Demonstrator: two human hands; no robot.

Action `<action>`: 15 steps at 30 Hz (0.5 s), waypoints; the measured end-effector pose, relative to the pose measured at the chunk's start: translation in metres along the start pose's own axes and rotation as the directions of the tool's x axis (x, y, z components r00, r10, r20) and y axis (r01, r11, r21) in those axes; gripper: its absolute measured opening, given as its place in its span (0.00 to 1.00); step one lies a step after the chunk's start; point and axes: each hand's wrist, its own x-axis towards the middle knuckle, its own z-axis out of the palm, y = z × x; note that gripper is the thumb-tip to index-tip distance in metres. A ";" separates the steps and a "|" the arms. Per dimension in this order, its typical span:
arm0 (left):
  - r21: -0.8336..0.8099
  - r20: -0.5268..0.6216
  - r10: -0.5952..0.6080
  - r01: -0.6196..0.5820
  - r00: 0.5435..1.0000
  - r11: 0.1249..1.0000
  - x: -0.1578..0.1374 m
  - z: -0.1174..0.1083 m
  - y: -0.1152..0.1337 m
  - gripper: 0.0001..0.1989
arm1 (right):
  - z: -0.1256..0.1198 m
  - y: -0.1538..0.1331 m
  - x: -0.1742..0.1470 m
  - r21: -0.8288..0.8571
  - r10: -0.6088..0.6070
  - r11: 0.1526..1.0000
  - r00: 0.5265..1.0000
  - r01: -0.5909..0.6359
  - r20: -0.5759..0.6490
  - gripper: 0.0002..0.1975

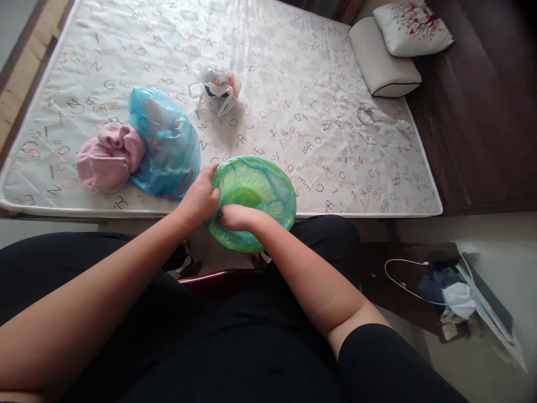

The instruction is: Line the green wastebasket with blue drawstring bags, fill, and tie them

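Left fingers (214, 191) clamped on plastic film (279, 184)

I hold it at the rim of one green round bin (262, 161), before the mattress (335, 140). My right hand (235, 217) hides its fingertips; their grip I cannot tell. Two bags lie there: one blue bag (172, 145), contents unclear; one clear bag (229, 106), with dark and orange things (218, 89).

This looks like a bedroom in a home. A large mattress (302, 112) printed with letters, a flowered pillow (413, 31) beside a pale cushion (380, 56), and dark wood (482, 123) along one end show it.
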 end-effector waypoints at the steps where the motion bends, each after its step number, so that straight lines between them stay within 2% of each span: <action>1: 0.017 0.009 -0.011 0.011 1.000 1.000 0.000 0.000 0.003 0.38 | 0.000 0.001 0.000 -0.007 0.009 1.000 1.000 -0.009 -0.021 0.05; 5: 0.063 0.021 -0.051 0.049 0.998 0.997 0.001 -0.002 0.008 0.38 | -0.010 0.018 -0.004 -0.080 0.169 0.981 0.983 -0.174 -0.069 0.11; 8: 0.081 0.013 -0.057 0.055 0.998 0.995 0.002 -0.003 0.008 0.39 | -0.027 0.033 -0.013 -0.116 0.196 0.972 0.978 -0.203 -0.073 0.16; 10: 0.092 0.011 -0.059 0.058 0.998 0.994 0.004 -0.005 0.007 0.39 | -0.041 0.040 -0.021 -0.125 0.204 0.968 0.972 -0.217 -0.114 0.15; 13: 0.096 0.005 -0.066 0.065 0.998 0.993 0.007 -0.009 0.005 0.37 | -0.062 0.047 -0.033 -0.060 0.144 0.985 0.956 -0.165 -0.255 0.11; 15: 0.094 -0.006 -0.068 0.068 0.998 0.993 0.011 -0.014 0.005 0.35 | -0.072 0.048 -0.039 0.047 0.062 0.998 0.919 -0.048 -0.390 0.09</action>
